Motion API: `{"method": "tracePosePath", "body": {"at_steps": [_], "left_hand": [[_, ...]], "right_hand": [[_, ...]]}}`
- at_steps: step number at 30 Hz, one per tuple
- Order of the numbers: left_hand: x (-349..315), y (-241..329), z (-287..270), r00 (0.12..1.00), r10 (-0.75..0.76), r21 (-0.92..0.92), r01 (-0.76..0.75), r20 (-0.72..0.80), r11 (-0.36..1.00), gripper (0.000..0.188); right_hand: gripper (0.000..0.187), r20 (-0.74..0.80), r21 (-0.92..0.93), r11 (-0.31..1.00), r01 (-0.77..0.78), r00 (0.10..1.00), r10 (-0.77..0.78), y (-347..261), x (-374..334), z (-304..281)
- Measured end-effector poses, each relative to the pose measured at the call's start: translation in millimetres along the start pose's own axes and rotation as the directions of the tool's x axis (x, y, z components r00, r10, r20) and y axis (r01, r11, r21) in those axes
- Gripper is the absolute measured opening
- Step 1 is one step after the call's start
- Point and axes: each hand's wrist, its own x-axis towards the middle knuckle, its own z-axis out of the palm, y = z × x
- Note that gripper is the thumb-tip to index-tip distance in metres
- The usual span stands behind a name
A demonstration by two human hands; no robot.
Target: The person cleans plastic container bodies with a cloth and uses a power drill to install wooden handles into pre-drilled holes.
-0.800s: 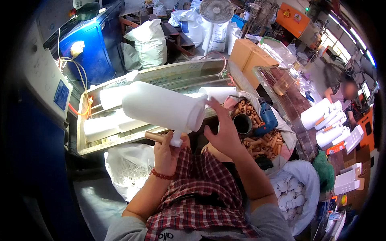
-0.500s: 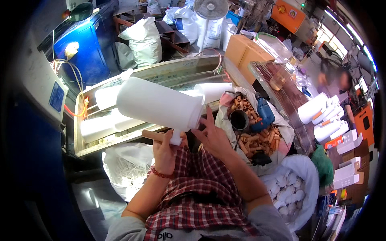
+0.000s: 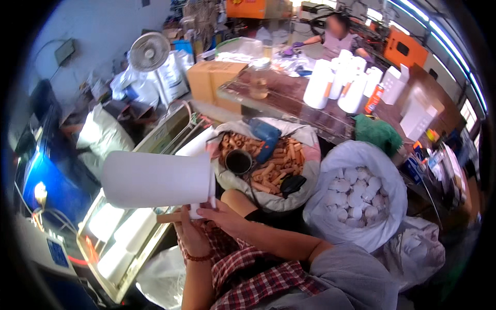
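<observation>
A large white plastic cylinder (image 3: pixel 155 178) lies sideways before me, its wide rim to the right. Below it my left hand (image 3: pixel 192 238) is closed round a brown, wood-like handle (image 3: pixel 168 218). A small white fitting (image 3: pixel 195 211) sits at the handle's right end, by the cylinder's rim. My right hand (image 3: pixel 223 217) pinches at this fitting just under the rim; its fingertips are partly hidden. Close beyond my right hand stands a sack (image 3: pixel 309 155) of short brown tubes, with a blue power drill (image 3: pixel 266 138) and a dark cup (image 3: pixel 238 162) on top.
A white bag (image 3: pixel 398 206) of white discs stands at right. White cylinders (image 3: pixel 318 85) with brown handles and a jar (image 3: pixel 259 80) stand on a dark table (image 3: pixel 289 103). A long trough (image 3: pixel 116 281) holds more cylinders at left. Another person (image 3: pixel 341 41) sits beyond the table.
My view has swung to the right. My right hand, spread at the rim before, has closed in beside my left hand on the white fitting. The cylinder now lies more level.
</observation>
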Motion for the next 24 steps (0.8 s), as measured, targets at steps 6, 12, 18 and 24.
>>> {"method": "tracePosePath", "body": {"at_steps": [6, 12, 18, 24], "left_hand": [[1.0, -38.0, 53.7, 0.858, -0.067, 0.120, 0.007, 0.509, 0.993, 0.037], [21.7, -23.2, -6.0, 0.926, -0.159, 0.356, 0.028, 0.343, 0.934, 0.035], [62.5, 2.3, -131.8, 0.979, -0.059, 0.399, 0.134, -0.196, 0.907, 0.020], [36.3, 45.8, -345.4, 0.907, 0.338, 0.812, 0.005, -0.249, 0.584, 0.021]], "right_hand": [[0.024, -0.422, 0.191, 0.946, 0.262, 0.892, -0.162, -87.7, -17.0, -60.8], [0.026, -0.484, -0.587, 0.691, 0.421, 0.502, -0.717, -213.2, -61.2, -178.5], [0.026, -0.370, -0.928, 0.371, -0.028, 0.148, -0.917, -331.3, -98.4, -347.6], [0.025, -0.423, -0.888, 0.373, -0.269, 0.162, -0.891, -384.1, -44.1, -448.5]]}}
